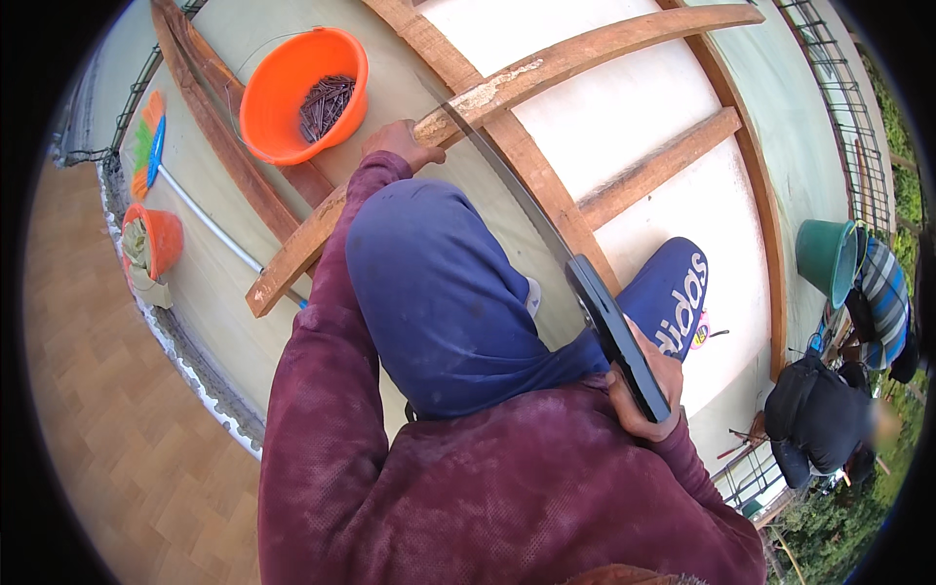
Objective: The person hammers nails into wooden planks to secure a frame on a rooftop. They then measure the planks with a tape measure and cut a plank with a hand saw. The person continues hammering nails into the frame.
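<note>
Your left grip (402,144) clasps the wooden beam (604,44), which extends to that grip's lower left and upper right; your right grip (655,369) is wrapped around the handle of the handsaw (617,334), whose blade crosses the beam just right of the left grip. The saw is set at the cut line, but the cut appears incomplete: depth cannot be told, and severing the beam seemingly is left.
</note>
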The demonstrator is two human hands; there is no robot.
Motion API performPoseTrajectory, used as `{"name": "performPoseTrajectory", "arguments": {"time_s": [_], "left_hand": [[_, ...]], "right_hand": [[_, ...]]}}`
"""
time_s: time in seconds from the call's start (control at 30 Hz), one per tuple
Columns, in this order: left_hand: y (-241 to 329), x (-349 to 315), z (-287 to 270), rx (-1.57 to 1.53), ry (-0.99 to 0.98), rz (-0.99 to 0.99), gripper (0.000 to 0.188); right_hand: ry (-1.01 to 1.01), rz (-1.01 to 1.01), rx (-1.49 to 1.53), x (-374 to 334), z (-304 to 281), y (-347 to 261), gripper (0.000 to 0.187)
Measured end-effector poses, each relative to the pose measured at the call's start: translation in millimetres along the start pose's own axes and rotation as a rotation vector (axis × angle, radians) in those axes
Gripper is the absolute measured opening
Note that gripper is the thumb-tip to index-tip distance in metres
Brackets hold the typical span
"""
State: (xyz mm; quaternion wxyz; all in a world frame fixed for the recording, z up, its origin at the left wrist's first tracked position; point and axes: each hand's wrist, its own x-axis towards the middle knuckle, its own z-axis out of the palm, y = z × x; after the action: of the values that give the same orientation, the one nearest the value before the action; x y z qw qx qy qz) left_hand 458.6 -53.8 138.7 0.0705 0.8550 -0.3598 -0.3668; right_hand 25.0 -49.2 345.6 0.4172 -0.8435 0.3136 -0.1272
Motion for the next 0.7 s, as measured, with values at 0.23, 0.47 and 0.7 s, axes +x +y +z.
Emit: {"name": "performPoseTrajectory", "arguments": {"time_s": [0.23,0.47,0.7], "left_hand": [[14,-21,6,0.04,0.151,0.015,0.07],[77,-27,-3,0.047,0.09,0.081,0.07],[168,4,11,0.214,0.093,0.254,0.066]], "right_hand": [[0.071,-0.254,0.275,56,67,72,0.068],[0.147,-0.176,0.173,17,45,81,0.068],[0.29,-0.062,0.18,10,10,104,0.063]]}}
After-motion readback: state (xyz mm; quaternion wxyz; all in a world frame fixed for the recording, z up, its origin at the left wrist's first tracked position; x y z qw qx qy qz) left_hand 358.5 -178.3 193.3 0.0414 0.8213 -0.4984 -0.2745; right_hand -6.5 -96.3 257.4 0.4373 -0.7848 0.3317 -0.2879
